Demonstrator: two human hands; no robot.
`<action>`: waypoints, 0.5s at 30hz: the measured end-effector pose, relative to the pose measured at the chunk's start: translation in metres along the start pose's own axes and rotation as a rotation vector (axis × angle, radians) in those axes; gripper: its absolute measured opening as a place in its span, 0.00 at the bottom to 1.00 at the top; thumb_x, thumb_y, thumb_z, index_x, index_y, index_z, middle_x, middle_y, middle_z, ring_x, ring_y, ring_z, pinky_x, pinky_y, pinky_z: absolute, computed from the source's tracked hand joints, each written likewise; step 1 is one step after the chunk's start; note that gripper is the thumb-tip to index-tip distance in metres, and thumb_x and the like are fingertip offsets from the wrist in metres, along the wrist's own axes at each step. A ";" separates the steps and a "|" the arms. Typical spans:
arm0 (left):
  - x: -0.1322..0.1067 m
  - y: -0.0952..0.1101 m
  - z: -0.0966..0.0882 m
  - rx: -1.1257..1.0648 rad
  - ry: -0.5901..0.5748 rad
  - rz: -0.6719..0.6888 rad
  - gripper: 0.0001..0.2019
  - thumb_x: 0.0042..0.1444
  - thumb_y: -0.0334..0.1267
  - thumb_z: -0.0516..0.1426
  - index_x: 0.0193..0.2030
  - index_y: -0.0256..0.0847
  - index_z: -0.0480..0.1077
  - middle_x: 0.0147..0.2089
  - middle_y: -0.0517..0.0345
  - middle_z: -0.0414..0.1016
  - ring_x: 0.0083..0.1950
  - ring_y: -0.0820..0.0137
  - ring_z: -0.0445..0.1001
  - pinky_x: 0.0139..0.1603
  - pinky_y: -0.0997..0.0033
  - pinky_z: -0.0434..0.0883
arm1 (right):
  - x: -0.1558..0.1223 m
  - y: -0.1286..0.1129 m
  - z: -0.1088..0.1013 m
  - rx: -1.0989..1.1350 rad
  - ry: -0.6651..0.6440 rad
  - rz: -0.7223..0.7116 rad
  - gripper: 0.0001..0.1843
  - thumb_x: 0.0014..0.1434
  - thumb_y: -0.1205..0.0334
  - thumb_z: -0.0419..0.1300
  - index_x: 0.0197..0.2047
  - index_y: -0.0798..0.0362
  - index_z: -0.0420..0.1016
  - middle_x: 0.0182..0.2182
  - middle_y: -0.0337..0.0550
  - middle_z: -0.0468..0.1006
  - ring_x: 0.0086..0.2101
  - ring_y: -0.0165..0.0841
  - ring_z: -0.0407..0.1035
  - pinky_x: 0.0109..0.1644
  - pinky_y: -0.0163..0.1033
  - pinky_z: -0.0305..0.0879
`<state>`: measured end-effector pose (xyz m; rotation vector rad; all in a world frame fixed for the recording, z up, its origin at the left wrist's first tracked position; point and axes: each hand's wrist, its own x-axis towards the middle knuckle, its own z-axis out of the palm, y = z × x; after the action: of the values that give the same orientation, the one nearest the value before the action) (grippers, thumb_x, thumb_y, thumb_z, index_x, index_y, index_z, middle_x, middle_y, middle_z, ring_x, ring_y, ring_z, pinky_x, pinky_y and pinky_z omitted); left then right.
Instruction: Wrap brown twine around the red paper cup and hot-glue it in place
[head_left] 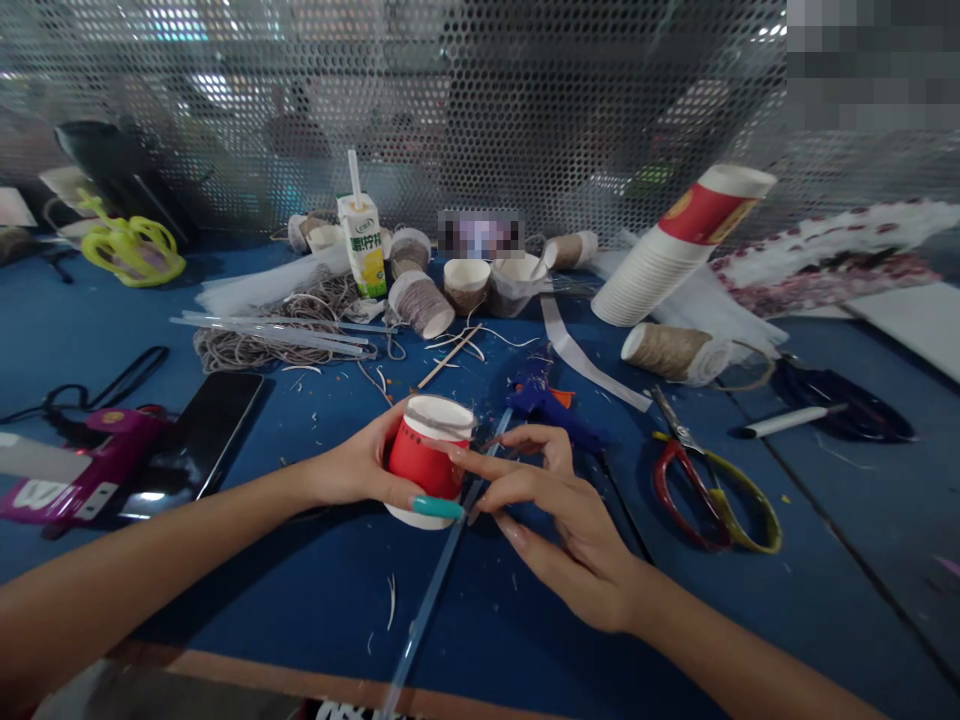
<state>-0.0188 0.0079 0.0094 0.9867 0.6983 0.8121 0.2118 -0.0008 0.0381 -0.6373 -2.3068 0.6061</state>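
Note:
My left hand (375, 465) is wrapped round a red and white paper cup (424, 460), which stands upside down or is held slightly tilted; I cannot tell which. Grey cord circles the white band near the cup's upper end. A long teal nail shows on the left thumb, across the cup's lower part. My right hand (562, 520) is at the cup's right side, fingers stretched and apart, with the index fingertip at the cup near the cord. Behind and between the hands lies a blue glue gun (551, 400), with a long clear glue stick (431, 605) running toward the table's front edge.
Scissors (712, 490) and a white marker (787, 422) lie right. A stack of paper cups (649, 275) leans at the back. Cord-wrapped cups (422, 303), a drink carton (362, 245) and tangled cord (240, 345) are behind. A phone (206, 435) and purple glue gun (97, 465) lie left.

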 end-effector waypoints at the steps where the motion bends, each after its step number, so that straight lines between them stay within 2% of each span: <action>1: 0.000 0.001 0.001 0.006 0.007 -0.007 0.34 0.33 0.29 0.70 0.51 0.43 0.67 0.49 0.52 0.76 0.49 0.60 0.76 0.52 0.57 0.70 | -0.001 0.000 0.000 0.003 0.000 -0.005 0.11 0.56 0.72 0.51 0.36 0.47 0.69 0.50 0.39 0.79 0.43 0.38 0.67 0.50 0.50 0.62; 3: 0.001 0.001 0.001 0.024 0.019 0.003 0.35 0.33 0.30 0.70 0.51 0.42 0.67 0.49 0.51 0.77 0.49 0.59 0.75 0.54 0.55 0.69 | -0.004 0.000 0.000 0.029 0.043 -0.029 0.11 0.56 0.72 0.51 0.36 0.47 0.69 0.48 0.40 0.80 0.42 0.39 0.68 0.48 0.51 0.63; 6: 0.002 0.001 -0.001 0.036 0.035 0.023 0.35 0.31 0.31 0.71 0.50 0.43 0.67 0.47 0.52 0.77 0.48 0.59 0.75 0.54 0.54 0.70 | -0.003 0.008 -0.002 -0.003 0.304 0.044 0.11 0.57 0.72 0.51 0.41 0.47 0.65 0.45 0.46 0.77 0.43 0.41 0.67 0.46 0.51 0.64; 8: 0.002 0.000 -0.003 0.026 0.051 0.024 0.35 0.30 0.31 0.71 0.49 0.43 0.67 0.46 0.53 0.77 0.48 0.59 0.75 0.52 0.55 0.71 | 0.000 0.017 -0.006 -0.185 0.515 0.164 0.14 0.55 0.70 0.55 0.44 0.48 0.60 0.45 0.50 0.70 0.45 0.43 0.66 0.48 0.52 0.64; 9: 0.003 -0.001 -0.004 0.018 0.058 0.023 0.35 0.30 0.31 0.71 0.49 0.43 0.68 0.46 0.53 0.77 0.47 0.59 0.75 0.51 0.56 0.71 | 0.003 0.023 -0.008 -0.356 0.533 0.222 0.15 0.53 0.67 0.57 0.44 0.49 0.59 0.44 0.53 0.67 0.46 0.46 0.64 0.49 0.54 0.63; 12: 0.004 -0.003 -0.005 -0.037 0.057 0.044 0.33 0.32 0.33 0.71 0.49 0.42 0.69 0.45 0.52 0.78 0.44 0.60 0.76 0.47 0.58 0.72 | 0.007 0.040 -0.014 -0.685 0.349 0.450 0.24 0.46 0.64 0.60 0.46 0.55 0.58 0.48 0.59 0.63 0.50 0.54 0.59 0.52 0.60 0.57; 15: 0.006 -0.003 -0.005 -0.094 0.047 0.083 0.31 0.34 0.35 0.70 0.49 0.41 0.70 0.45 0.51 0.78 0.43 0.62 0.77 0.46 0.61 0.72 | 0.005 0.054 -0.016 -0.763 0.147 0.695 0.29 0.43 0.59 0.63 0.47 0.58 0.60 0.45 0.60 0.63 0.48 0.58 0.59 0.49 0.62 0.58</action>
<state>-0.0190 0.0147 0.0041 0.9191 0.6574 0.9353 0.2348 0.0477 0.0210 -1.8076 -2.1033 -0.0792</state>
